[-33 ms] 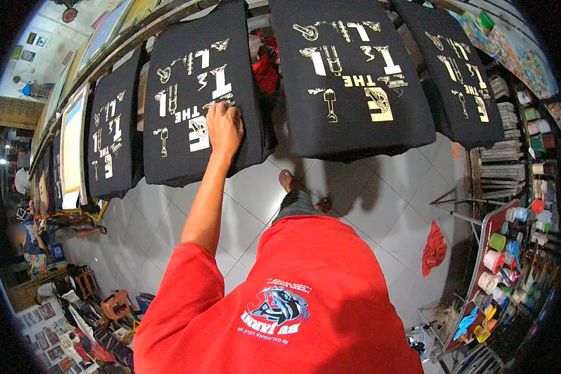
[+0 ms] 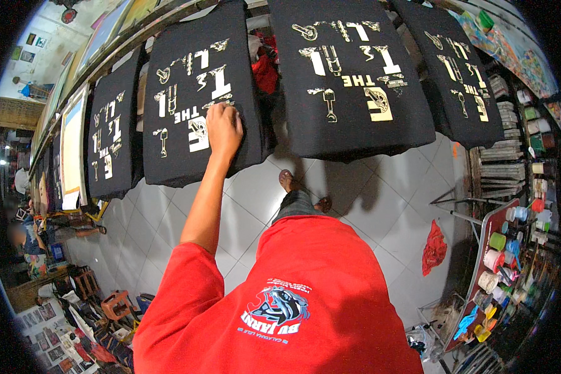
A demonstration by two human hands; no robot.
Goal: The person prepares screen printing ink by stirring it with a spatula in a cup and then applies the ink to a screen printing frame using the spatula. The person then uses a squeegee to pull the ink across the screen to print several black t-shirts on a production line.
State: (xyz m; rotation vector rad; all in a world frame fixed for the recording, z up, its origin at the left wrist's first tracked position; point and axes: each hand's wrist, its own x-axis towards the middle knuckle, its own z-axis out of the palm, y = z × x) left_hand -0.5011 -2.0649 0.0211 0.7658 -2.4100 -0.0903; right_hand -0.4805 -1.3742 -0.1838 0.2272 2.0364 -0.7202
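Observation:
My left hand [image 2: 224, 129] reaches out over a black printed T-shirt [image 2: 230, 149] stretched on a board. Its fingers are curled together and touch the fabric at the right edge of the cream print, beside the large block letter near the shirt's close end. Whatever may be between the fingertips is hidden. To the right lies another black T-shirt [image 2: 305, 124] with the same cream print of tools and letters. Further black printed T-shirts stand at the far right [image 2: 489, 128] and at the left [image 2: 119, 162]. My right hand is out of view.
A framed printing screen [image 2: 73, 149] leans at the left. At the right, a red-topped table [image 2: 480, 274] carries several paint tubs. A red cloth [image 2: 434, 248] lies on the tiled floor [image 2: 380, 193]. An orange stool [image 2: 117, 305] and a person [image 2: 32, 240] are at the lower left.

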